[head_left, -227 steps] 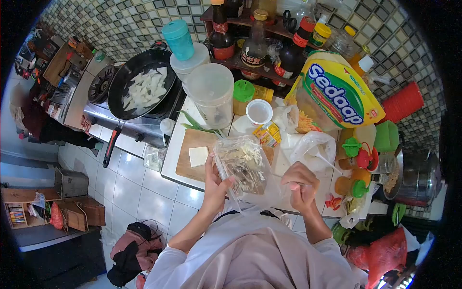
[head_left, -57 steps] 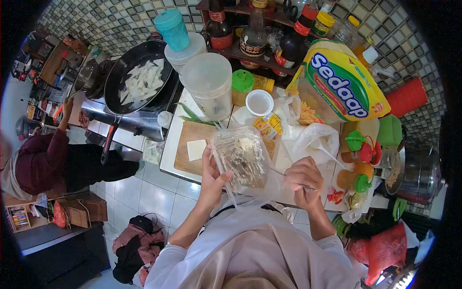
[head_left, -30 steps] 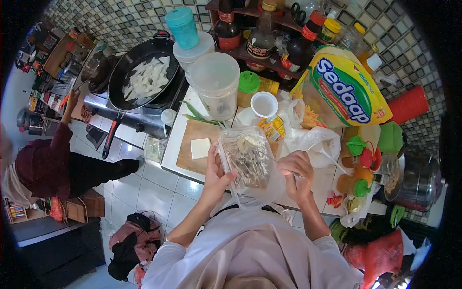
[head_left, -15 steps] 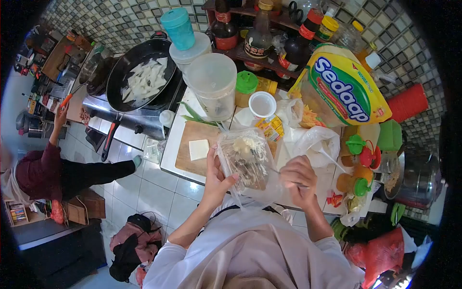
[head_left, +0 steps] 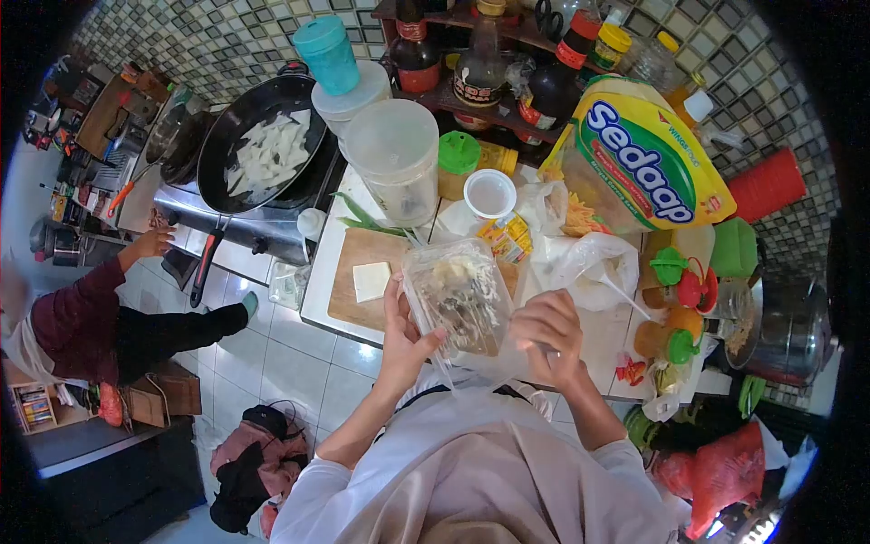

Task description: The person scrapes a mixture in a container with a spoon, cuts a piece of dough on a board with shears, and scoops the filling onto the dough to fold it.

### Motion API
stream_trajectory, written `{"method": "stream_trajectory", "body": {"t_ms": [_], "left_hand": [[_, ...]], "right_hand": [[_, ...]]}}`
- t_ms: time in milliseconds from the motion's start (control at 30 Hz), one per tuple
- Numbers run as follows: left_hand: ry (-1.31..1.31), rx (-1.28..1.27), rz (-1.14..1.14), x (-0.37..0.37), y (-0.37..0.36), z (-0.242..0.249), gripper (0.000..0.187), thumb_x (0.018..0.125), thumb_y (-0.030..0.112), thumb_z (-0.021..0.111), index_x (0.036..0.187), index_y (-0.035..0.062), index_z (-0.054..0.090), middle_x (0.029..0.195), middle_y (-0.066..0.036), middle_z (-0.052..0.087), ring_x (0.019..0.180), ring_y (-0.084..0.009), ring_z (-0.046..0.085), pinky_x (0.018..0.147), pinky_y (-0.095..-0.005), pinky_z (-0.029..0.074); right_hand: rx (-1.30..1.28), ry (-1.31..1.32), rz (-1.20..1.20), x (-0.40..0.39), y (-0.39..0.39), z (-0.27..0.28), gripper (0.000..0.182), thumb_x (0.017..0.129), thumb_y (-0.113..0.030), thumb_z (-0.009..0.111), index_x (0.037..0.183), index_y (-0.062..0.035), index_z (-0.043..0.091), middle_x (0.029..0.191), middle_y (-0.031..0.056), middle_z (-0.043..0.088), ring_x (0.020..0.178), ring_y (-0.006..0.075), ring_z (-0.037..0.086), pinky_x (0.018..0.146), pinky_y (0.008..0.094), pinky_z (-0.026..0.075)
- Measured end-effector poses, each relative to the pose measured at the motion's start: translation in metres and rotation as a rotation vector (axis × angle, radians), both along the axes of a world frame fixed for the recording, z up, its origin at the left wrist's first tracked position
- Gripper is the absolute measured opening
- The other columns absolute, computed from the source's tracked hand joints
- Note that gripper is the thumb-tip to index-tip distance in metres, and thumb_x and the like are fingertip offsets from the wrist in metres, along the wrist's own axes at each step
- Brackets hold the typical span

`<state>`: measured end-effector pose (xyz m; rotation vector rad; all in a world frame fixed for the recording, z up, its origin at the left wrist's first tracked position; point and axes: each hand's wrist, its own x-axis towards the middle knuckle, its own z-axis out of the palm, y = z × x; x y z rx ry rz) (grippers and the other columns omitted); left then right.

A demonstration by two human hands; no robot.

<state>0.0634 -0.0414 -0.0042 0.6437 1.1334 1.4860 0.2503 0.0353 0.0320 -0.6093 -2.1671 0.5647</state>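
My left hand [head_left: 405, 325] grips a clear plastic tub [head_left: 435, 331] by its left side, thumb over the near rim. A pale, creamy, stringy mass [head_left: 467, 281] clings to the inside of the tub, with darker patches below. At the tub's right side, my right hand [head_left: 550, 335] is closed around a thin metal utensil, mostly hidden by the fingers and slightly blurred. Beneath and to the left, a wooden cutting board [head_left: 349, 272] carries a square white slab [head_left: 372, 282]. Green leaves [head_left: 367, 218] lie at the board's far edge.
A black pan [head_left: 217, 204] holding white pieces sits on the stove [head_left: 272, 222]. Tall plastic canisters [head_left: 399, 177], a white cup [head_left: 490, 194], a plastic bag [head_left: 589, 272] and a yellow Sedaap pouch [head_left: 634, 163] crowd the counter. Another person [head_left: 77, 326] is at far left.
My right hand has shifted slightly left and turned, closer against the tub. My left hand keeps its grip. The other person's hand has come down and off the orange-handled tool.
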Motion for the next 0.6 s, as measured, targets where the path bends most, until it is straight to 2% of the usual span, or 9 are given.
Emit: {"method": "stream_trajectory", "body": {"t_ms": [133,200,333,400,467,533,600], "left_hand": [[-0.025,0.004,-0.013,0.000,0.000,0.002,0.091,0.066,0.005,0.063,0.134,0.0101,0.002,0.130,-0.017,0.028,0.119,-0.0254,0.034,0.098,-0.0351,0.031],[-0.005,0.000,-0.015,0.001,-0.001,0.005,0.091,0.066,0.004,0.063,0.134,0.0097,0.002,0.130,-0.017,0.029,0.119,-0.0255,0.034,0.098,-0.0351,0.031],[-0.026,-0.025,-0.004,0.002,-0.002,0.003,0.091,0.066,0.002,0.060,0.135,0.0090,0.001,0.129,-0.017,0.030,0.119,-0.0253,0.035,0.098,-0.0348,0.031],[-0.069,-0.019,0.010,-0.002,-0.002,-0.003,0.091,0.066,0.001,0.059,0.135,0.0090,0.001,0.129,-0.017,0.031,0.119,-0.0250,0.035,0.098,-0.0346,0.032],[-0.113,-0.015,0.028,-0.003,-0.003,-0.005,0.090,0.066,0.001,0.059,0.135,0.0089,0.002,0.128,-0.017,0.031,0.119,-0.0248,0.035,0.097,-0.0344,0.032],[-0.036,-0.022,0.038,-0.001,-0.004,-0.003,0.089,0.066,0.002,0.058,0.135,0.0087,0.003,0.129,-0.016,0.031,0.118,-0.0244,0.036,0.097,-0.0342,0.033],[-0.044,-0.013,0.041,-0.001,-0.004,-0.001,0.089,0.066,0.002,0.058,0.135,0.0087,0.003,0.129,-0.016,0.031,0.118,-0.0244,0.036,0.096,-0.0340,0.033]], "right_hand": [[-0.064,0.080,-0.046,0.004,0.004,0.000,0.011,0.065,-0.014,0.062,0.075,-0.0099,0.059,0.078,0.0022,0.059,0.069,0.0212,0.052,0.060,0.0323,0.035],[-0.144,0.178,0.043,0.004,-0.001,0.007,0.010,0.064,-0.013,0.061,0.074,-0.0095,0.058,0.078,0.0023,0.059,0.069,0.0210,0.052,0.060,0.0321,0.035],[-0.098,0.062,0.050,-0.003,0.000,0.003,0.011,0.061,-0.009,0.060,0.072,-0.0090,0.057,0.077,0.0029,0.059,0.070,0.0216,0.052,0.060,0.0325,0.035],[-0.038,-0.026,-0.032,-0.002,0.005,-0.001,0.011,0.062,-0.009,0.060,0.072,-0.0094,0.057,0.076,0.0030,0.059,0.070,0.0220,0.052,0.061,0.0326,0.035],[-0.046,-0.007,-0.034,-0.002,0.002,0.005,0.011,0.062,-0.009,0.061,0.072,-0.0098,0.057,0.076,0.0026,0.059,0.070,0.0219,0.052,0.061,0.0326,0.035],[-0.054,0.010,-0.039,-0.002,-0.001,0.010,0.012,0.062,-0.010,0.061,0.073,-0.0103,0.058,0.076,0.0022,0.059,0.070,0.0218,0.052,0.061,0.0327,0.035],[-0.108,0.031,0.045,-0.006,-0.003,0.013,0.012,0.062,-0.009,0.061,0.073,-0.0107,0.058,0.077,0.0017,0.059,0.069,0.0218,0.051,0.061,0.0326,0.035]]}}
